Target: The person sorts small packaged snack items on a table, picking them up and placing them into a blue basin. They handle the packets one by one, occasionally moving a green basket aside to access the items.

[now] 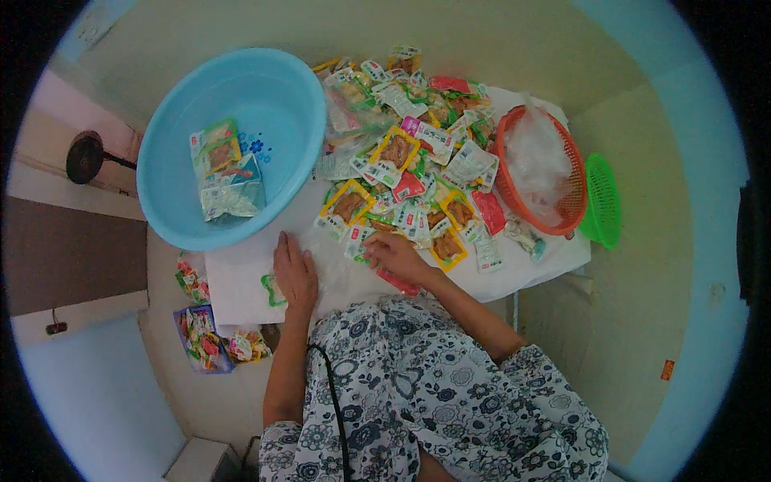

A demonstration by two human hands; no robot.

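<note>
My left hand (294,274) lies flat on the white table cover, fingers extended and thumb slightly apart. Beside its wrist is a small green-edged packet (273,290), partly hidden by the hand. A clear plastic bag (332,265) is spread between my two hands. My right hand (394,258) has bent fingers at the near edge of a pile of sealed snack packets (409,208). Its fingertips meet a white and green packet (356,236); whether they grip it is hidden. Under that forearm sits a red packet (400,283).
A blue basin (289,175) holding several packed bags (226,175) stands at the back left. On the right are an orange basket (509,175) of clear plastic bags (539,162) and a green basket (602,202). A purple crate (224,355) of packets sits below the table's left edge.
</note>
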